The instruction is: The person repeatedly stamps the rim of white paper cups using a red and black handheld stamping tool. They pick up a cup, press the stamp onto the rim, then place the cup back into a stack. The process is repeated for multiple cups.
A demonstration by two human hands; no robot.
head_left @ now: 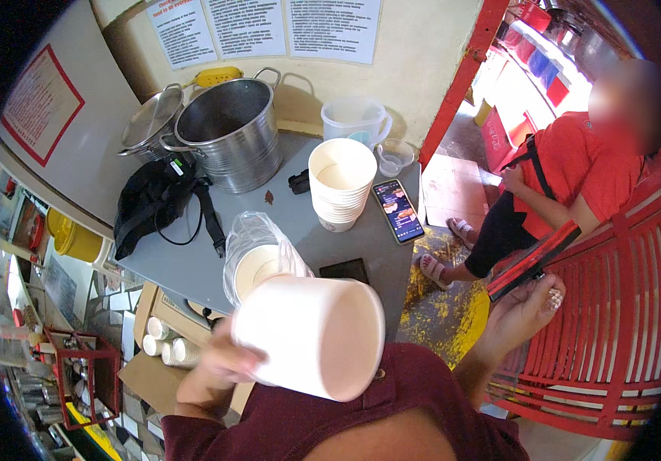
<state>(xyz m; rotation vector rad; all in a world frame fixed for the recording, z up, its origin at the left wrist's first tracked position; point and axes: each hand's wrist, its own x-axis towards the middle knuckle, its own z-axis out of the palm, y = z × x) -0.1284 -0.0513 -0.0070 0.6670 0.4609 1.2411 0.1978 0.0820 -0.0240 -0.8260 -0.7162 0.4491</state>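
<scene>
My left hand [229, 354] grips a large white paper tub [301, 334], tilted so that one round end faces right. Out to the right, over the red slatted bench [584, 322], my right hand [529, 308] holds a long black block with red bands [535, 259]; its exact kind is unclear. Behind the held tub, more paper tubs [258, 268] lie inside a clear plastic bag [249, 230]. A tall stack of paper tubs [339, 199] stands upright on the grey table [301, 230]. A flat black rectangular object [344, 269] lies close behind the held tub.
A lit phone [398, 210] lies near the table's right edge. Behind are a large steel pot [232, 138], a lidded pot [151, 121], a plastic jug [356, 118] and a black strapped bag [154, 201]. An open carton [157, 369] holds paper cups. A person [578, 161] stands at right.
</scene>
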